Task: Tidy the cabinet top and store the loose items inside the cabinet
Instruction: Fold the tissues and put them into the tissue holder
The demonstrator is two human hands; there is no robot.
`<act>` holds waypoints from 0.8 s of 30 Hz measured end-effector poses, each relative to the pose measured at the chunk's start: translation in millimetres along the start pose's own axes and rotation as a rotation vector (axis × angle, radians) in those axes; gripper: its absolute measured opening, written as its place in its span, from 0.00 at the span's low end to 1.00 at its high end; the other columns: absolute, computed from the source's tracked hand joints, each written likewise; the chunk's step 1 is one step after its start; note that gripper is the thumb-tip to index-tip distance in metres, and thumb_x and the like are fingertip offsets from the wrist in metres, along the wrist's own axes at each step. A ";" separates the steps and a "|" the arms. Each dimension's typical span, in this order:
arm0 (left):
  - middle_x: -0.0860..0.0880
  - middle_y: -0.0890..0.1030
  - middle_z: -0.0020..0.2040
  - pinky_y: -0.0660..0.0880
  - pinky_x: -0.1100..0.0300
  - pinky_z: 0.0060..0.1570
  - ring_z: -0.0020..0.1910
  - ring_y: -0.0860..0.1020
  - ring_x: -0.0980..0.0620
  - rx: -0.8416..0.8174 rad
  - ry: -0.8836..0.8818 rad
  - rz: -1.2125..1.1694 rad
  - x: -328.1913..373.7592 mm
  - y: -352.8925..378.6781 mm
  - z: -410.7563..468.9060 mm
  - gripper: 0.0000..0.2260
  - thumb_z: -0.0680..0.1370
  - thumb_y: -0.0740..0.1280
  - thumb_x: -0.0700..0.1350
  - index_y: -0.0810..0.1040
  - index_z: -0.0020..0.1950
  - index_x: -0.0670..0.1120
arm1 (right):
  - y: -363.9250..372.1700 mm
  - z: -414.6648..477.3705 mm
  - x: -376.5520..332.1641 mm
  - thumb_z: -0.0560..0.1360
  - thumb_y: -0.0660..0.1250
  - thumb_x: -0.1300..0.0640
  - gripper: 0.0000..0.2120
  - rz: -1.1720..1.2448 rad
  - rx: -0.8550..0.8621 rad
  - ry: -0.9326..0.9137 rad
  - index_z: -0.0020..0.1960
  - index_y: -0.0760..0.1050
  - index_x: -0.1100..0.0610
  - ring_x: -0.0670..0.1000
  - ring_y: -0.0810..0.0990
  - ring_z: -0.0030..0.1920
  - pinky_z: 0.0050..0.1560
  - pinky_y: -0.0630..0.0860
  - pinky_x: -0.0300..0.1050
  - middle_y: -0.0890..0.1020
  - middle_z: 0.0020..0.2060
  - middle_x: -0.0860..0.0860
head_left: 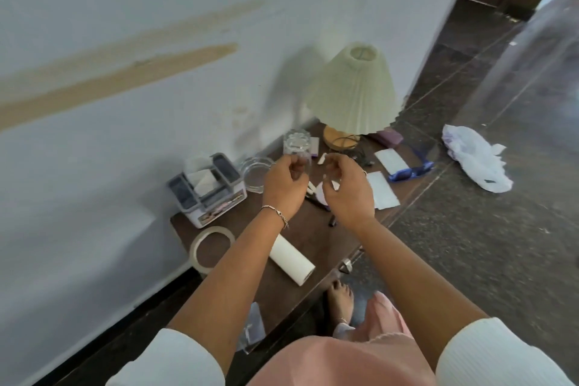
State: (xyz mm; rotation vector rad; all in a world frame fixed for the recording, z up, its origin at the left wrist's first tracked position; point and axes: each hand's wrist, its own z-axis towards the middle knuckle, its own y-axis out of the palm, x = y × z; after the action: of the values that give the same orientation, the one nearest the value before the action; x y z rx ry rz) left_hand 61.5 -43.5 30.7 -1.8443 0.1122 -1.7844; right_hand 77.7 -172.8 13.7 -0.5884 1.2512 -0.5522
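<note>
The dark brown cabinet top [308, 230] stands against the wall and carries loose items. My left hand [283, 185] is closed around the lower part of a clear glass [297, 142], held up above the top. My right hand [347, 191] hovers just right of it with curled, pinched fingers; whether it holds anything is unclear. Under my hands lie a round white disc [320, 196] and a black pen [332, 221]. A tape roll [211, 247] and a white paper roll [291, 260] lie near the front left.
A grey organiser box with tissues [206, 189] and a glass ashtray [257, 172] sit by the wall. A pleated lamp [354, 88], purple case [388, 136], two white cards [380, 193] and blue sunglasses [410, 172] fill the far end. A plastic bag [476, 160] lies on the floor.
</note>
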 end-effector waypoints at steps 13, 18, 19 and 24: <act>0.50 0.78 0.53 0.70 0.54 0.60 0.58 0.73 0.49 -0.308 0.130 0.433 -9.6 91.4 18.3 0.12 0.73 0.69 0.43 0.79 0.55 0.51 | -23.2 -7.9 122.0 0.76 0.66 0.51 0.19 -0.146 0.038 0.540 0.66 0.72 0.54 0.56 0.72 0.64 0.60 0.74 0.54 0.74 0.63 0.53; 0.51 0.75 0.61 0.67 0.47 0.62 0.63 0.69 0.48 -0.368 0.228 0.703 -20.9 112.7 28.8 0.15 0.74 0.69 0.51 0.76 0.60 0.55 | -13.0 -2.7 137.1 0.75 0.67 0.46 0.25 -0.176 0.037 0.666 0.68 0.68 0.56 0.58 0.70 0.65 0.59 0.74 0.56 0.69 0.66 0.55; 0.51 0.74 0.62 0.66 0.47 0.62 0.64 0.69 0.47 -0.374 0.248 0.740 -22.7 115.9 30.5 0.16 0.74 0.69 0.52 0.75 0.61 0.55 | -11.8 -1.8 139.1 0.75 0.67 0.45 0.26 -0.177 0.039 0.676 0.68 0.68 0.56 0.58 0.71 0.65 0.59 0.75 0.56 0.69 0.65 0.54; 0.51 0.74 0.62 0.65 0.48 0.60 0.63 0.69 0.47 -0.384 0.280 0.833 -32.5 124.2 39.1 0.17 0.73 0.68 0.54 0.74 0.61 0.56 | -9.1 2.0 143.5 0.75 0.68 0.46 0.23 -0.258 0.038 0.642 0.65 0.70 0.56 0.58 0.72 0.62 0.59 0.73 0.55 0.71 0.61 0.55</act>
State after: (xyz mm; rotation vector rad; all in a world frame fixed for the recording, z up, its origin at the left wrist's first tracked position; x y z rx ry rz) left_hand 134.3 -120.3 -51.8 -1.4178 1.2084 -1.4342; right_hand 111.3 -276.0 -80.6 -0.5625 1.7725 -1.0317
